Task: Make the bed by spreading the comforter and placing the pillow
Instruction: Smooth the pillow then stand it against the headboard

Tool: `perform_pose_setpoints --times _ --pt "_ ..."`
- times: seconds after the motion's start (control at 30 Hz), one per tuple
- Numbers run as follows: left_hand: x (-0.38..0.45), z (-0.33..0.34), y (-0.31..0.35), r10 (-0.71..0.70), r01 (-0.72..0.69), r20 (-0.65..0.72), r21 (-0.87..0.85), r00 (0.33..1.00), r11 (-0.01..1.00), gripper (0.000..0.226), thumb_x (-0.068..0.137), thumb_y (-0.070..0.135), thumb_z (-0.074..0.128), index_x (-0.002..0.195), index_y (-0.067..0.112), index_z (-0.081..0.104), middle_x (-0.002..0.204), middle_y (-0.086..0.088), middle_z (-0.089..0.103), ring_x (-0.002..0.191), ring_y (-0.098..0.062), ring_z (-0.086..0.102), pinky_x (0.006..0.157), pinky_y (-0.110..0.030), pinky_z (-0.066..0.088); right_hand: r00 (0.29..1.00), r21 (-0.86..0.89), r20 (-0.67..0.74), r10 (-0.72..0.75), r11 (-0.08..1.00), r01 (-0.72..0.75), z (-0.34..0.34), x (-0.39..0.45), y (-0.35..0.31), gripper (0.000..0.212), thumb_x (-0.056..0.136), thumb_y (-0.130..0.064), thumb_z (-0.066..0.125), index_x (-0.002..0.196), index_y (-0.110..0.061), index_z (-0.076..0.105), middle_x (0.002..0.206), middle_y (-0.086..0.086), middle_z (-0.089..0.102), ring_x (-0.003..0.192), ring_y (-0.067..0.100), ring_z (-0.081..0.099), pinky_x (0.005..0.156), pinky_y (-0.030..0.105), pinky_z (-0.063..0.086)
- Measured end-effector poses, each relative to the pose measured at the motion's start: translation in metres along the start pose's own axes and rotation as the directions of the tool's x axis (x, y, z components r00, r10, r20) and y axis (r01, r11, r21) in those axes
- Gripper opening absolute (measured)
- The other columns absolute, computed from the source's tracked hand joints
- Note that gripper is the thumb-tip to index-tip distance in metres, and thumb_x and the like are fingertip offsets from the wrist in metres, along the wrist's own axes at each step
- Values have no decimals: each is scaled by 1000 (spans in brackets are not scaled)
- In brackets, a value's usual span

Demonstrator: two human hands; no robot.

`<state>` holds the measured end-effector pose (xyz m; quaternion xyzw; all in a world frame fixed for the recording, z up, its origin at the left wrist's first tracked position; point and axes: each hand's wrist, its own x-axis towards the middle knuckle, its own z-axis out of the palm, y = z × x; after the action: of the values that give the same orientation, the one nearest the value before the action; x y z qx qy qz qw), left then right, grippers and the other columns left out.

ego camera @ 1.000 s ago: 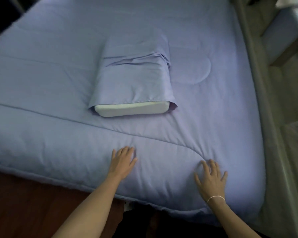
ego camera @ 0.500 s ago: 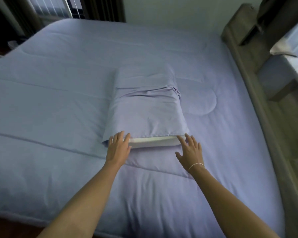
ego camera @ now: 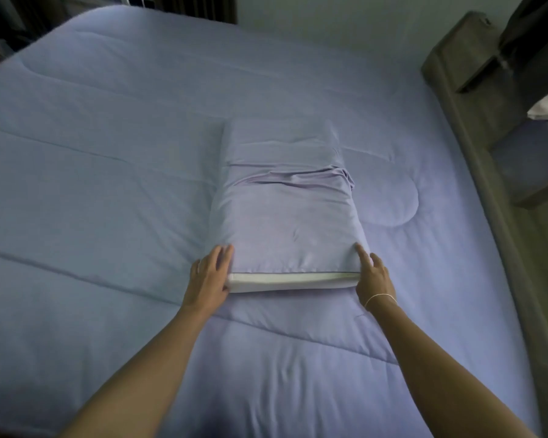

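A big bed (ego camera: 475, 197) fills the picture, and a light purple comforter (ego camera: 108, 184) is spread flat over it. The comforter looks smooth, with long sewn lines running across it and one round sewn shape at about 3 o'clock from the pillow.

The pillow (ego camera: 285, 216) lies on top of the comforter, near the middle of the picture. It is in a purple cover that matches the comforter. The cover is bunched into a few wrinkles about halfway up. At the near end the cover is open, and a strip of white pillow shows there.

The left hand (ego camera: 208, 278) is at the pillow's near corner, at about 9 o'clock from that end. Its fingers are straight and lie along the side of the pillow, and the thumb touches the white edge. The right hand (ego camera: 374, 276) is at the other near corner, at about 3 o'clock. Its fingers are straight too and press against the side of the pillow. A thin white band (ego camera: 378, 297) goes around that wrist.

At 2 o'clock a brown headboard (ego camera: 450, 58) stands beside the bed.
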<state>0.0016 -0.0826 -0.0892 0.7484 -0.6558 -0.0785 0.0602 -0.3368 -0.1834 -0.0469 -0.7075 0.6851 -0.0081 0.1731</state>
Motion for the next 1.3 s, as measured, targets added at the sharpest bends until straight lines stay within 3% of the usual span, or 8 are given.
perform_pose_setpoints --times 0.23,0.37,0.57,0.77,0.9,1.1,1.23,1.3 --pt "5 -2 3 -298 312 143 -88 944 946 23 78 8 61 100 11 65 95 -13 70 97 -32 63 103 -46 26 999 -61 47 6 998 -3 -8 12 -2 82 84 0 42 148 -39 10 77 12 52 69 32 51 69 39 47" --pt "2 -18 3 -310 283 -79 -248 948 927 6 70 0 61 68 4 57 65 -23 64 63 -41 61 72 -43 43 1000 111 -9 8 994 -7 -13 14 12 68 87 -11 52 146 -33 25 79 14 61 78 38 56 70 38 44" --pt "-48 -10 -21 -408 369 -99 -274 908 888 12 72 -11 61 78 -1 59 68 -26 64 64 -44 62 63 -45 49 985 -23 139 100 995 -98 16 -17 45 58 87 -14 56 142 -16 39 112 18 67 106 40 57 89 38 45" --pt "-52 -20 -56 52 -49 -327 18 944 999 40 62 8 41 94 9 65 73 -11 64 68 -32 61 71 -39 42 993 -148 -31 -111 983 105 -14 -44 54 42 78 -10 59 118 -22 64 94 15 69 87 39 63 71 38 50" --pt "-109 0 -74 245 -239 -31 142 969 961 41 60 12 37 98 24 50 74 -2 56 65 -29 61 59 -35 48 952 -291 298 -76 942 166 15 -105 73 58 88 -23 53 143 -29 37 114 11 67 101 35 63 80 36 49" --pt "-106 -3 -68 -202 266 194 -397 960 878 44 78 26 55 120 14 56 115 -9 61 104 -28 59 90 -40 49 882 365 445 159 867 -340 23 -89 70 78 57 -24 57 133 -34 45 109 8 60 90 26 60 87 43 52" --pt "-68 -14 -47 -442 617 432 -516 786 594 47 85 24 63 129 11 49 122 -10 61 113 -28 57 94 -35 43 887 312 427 177 891 -328 22 -80 40 72 69 -31 66 136 -16 44 118 11 60 105 32 58 83 33 44" --pt "-60 -11 -36 -415 634 498 -442 762 634 24 86 29 62 101 10 62 100 -13 65 99 -28 62 80 -31 43 897 212 389 212 927 -311 27 -78 23 38 83 -27 63 116 -7 59 111 17 64 103 34 59 79 31 39"
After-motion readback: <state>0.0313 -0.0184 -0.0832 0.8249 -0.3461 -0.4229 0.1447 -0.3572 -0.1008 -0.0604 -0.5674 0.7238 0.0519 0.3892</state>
